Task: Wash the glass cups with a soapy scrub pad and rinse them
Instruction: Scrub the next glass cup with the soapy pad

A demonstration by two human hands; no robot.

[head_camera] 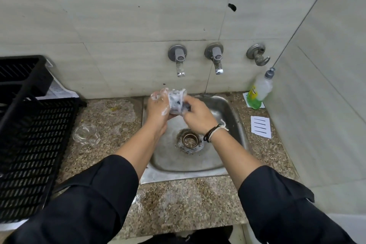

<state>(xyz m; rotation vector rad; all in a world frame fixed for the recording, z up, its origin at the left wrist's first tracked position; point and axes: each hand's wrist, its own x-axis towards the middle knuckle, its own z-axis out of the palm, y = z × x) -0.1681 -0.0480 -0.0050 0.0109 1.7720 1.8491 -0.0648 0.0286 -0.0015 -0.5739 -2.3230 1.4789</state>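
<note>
Over the back of the steel sink (233, 125) my left hand (157, 107), covered in foam, grips a soapy glass cup (176, 99) tilted on its side. My right hand (196, 114) pinches a dark scrub pad (186, 107) against the cup's lower side; most of the pad is hidden by my fingers. A second glass cup (86, 134) stands on the granite counter to the left of the sink, apart from both hands.
Two wall taps (179, 61) (215, 59) hang above the sink, with no water running. A dish soap bottle (259, 91) stands at the back right corner. A black plastic rack (33, 136) fills the left counter. A white slotted soap dish (260, 127) lies right of the sink.
</note>
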